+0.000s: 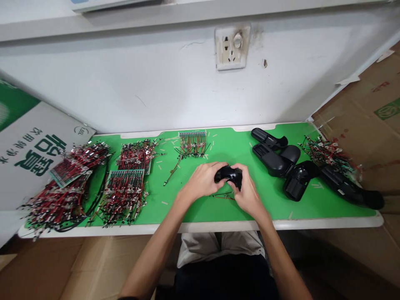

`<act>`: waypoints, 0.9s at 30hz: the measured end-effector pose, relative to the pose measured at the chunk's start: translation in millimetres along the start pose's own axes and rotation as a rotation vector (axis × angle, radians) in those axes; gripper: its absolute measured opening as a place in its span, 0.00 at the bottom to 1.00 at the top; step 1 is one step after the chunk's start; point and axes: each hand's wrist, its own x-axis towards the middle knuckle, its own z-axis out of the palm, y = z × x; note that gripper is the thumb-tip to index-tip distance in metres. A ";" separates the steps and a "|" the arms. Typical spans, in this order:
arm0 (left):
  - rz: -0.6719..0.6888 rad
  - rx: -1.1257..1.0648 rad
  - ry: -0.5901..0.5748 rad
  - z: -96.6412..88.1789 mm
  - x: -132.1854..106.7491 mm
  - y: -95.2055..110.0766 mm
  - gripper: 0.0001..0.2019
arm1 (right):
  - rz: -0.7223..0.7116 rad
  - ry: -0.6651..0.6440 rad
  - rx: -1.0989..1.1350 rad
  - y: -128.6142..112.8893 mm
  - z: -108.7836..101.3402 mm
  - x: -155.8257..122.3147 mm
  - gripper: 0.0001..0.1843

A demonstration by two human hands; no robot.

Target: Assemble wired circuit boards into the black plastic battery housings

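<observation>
Both my hands grip one black plastic housing (229, 175) over the middle of the green mat. My left hand (206, 178) is closed round its left end, thumb along the near side. Round the right end, my right hand (246, 191) is closed the same way. Just below the housing, a thin wired piece (224, 196) lies on the mat between my hands. Beyond my left hand sits a circuit board panel (192, 137) with a row of red and black wires. The inside of the housing is mostly hidden by my fingers.
Several black curved housings (275, 160) lie at the right, near a wire heap (328, 154). Wired board stacks (125, 196) and a larger wire pile (62, 196) cover the left. Cardboard (368, 125) stands on the right; a wall with a socket (231, 48) rises behind.
</observation>
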 end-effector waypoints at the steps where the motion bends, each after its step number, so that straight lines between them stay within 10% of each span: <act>1: 0.020 0.022 -0.027 -2.4 2.9 -0.5 0.21 | 0.006 0.000 0.003 0.3 -0.3 0.4 0.22; 19: 0.040 0.060 -0.033 -4.7 10.3 3.0 0.15 | -0.005 -0.009 0.015 6.4 0.7 7.0 0.23; 23: 0.104 0.167 0.275 -6.2 -7.5 29.1 0.24 | -0.034 0.124 -0.015 -8.3 -5.8 10.4 0.23; 27: 0.033 0.136 0.733 1.9 -46.0 51.8 0.16 | -0.006 0.421 -0.173 -32.5 -60.6 -26.8 0.31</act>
